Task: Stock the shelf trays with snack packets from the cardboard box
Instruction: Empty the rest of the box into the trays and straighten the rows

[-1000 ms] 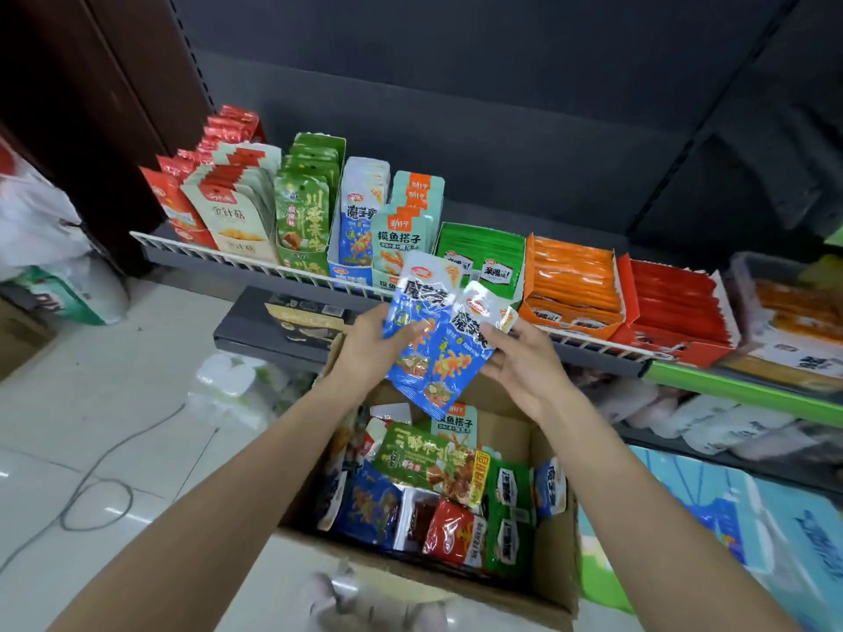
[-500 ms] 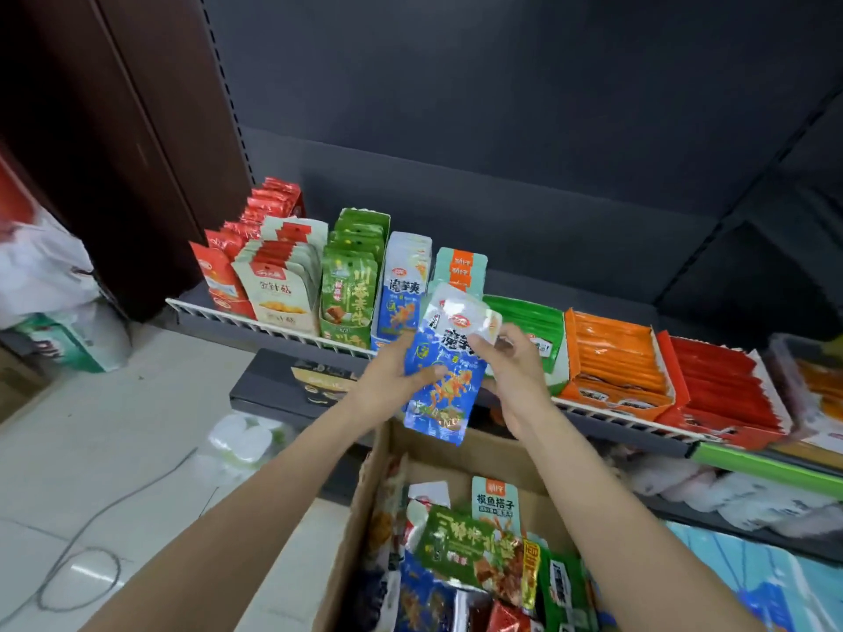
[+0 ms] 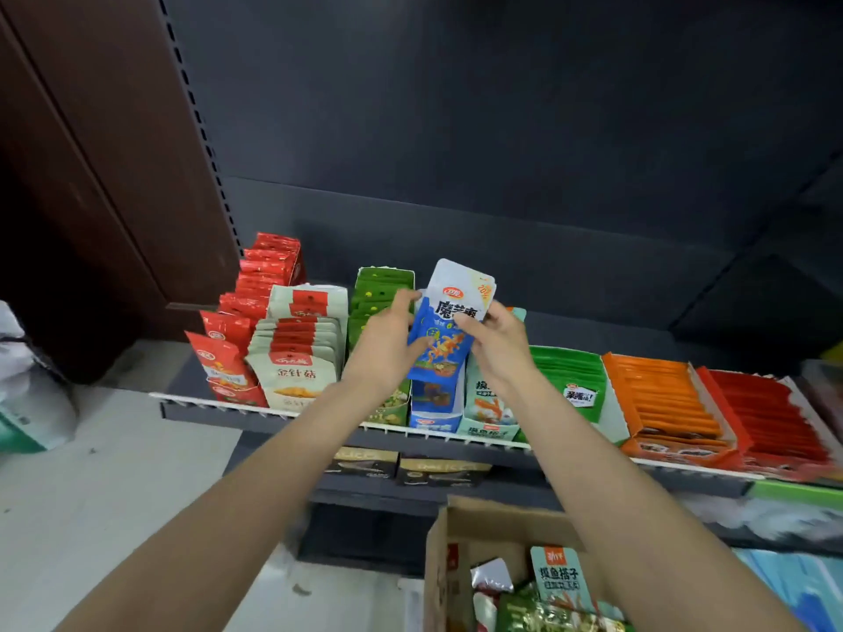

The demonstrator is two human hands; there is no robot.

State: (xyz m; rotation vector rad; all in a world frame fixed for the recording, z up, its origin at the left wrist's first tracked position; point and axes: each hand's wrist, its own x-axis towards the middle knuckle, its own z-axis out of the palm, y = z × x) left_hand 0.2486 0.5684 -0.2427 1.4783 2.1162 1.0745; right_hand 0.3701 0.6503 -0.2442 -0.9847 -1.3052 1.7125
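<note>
Your left hand (image 3: pixel 385 346) and right hand (image 3: pixel 499 346) both grip the blue snack packets (image 3: pixel 449 326), fingers curled round opposite edges, holding them upright between your hands. Directly below them stands the blue shelf tray (image 3: pixel 433 415). The cardboard box (image 3: pixel 460 554) sits below your right forearm, packets inside.

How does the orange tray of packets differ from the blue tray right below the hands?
The orange tray is wide and low, its packets lying nearly flat; the blue tray is narrow, its packets upright. The orange tray looks full; the blue tray shows little stock at its front. Both sit on the same shelf.
</note>
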